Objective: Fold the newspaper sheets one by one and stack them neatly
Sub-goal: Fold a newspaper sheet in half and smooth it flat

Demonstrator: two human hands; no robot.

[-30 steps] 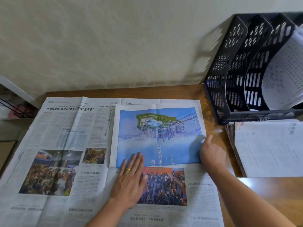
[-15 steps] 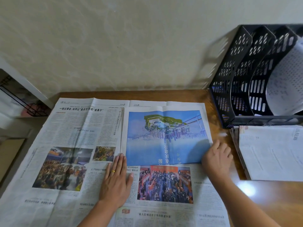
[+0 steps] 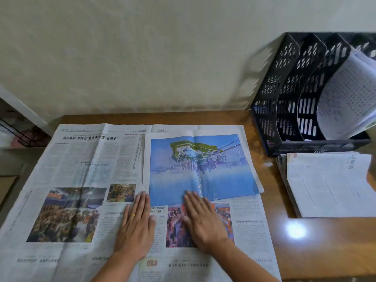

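A folded newspaper sheet (image 3: 199, 167) with a large blue picture lies on the right half of an open newspaper spread (image 3: 81, 180) that covers most of the wooden table (image 3: 305, 251). The folded sheet's picture is upside down to the viewer, with its printed characters inverted near the near edge. Its long axis runs roughly left to right, slightly skewed so the right near corner swings out past the spread's right margin. A crease runs near to far down its middle. The open spread's long axis also runs left to right, its headline at the far left reading upright.

The left hand (image 3: 136, 224) lies flat with fingers straight and together, fingertips at the near left corner of the folded sheet, a ring on one finger. The right hand (image 3: 203, 220) lies flat too, fingers straight and slightly spread, fingertips pressing the near edge of the folded sheet around its middle.

To the right, a stack of folded papers (image 3: 329, 184) sits on the table, well apart from the hands. Behind it stands a black perforated file rack (image 3: 284, 88) holding a curled white sheet (image 3: 345, 98).
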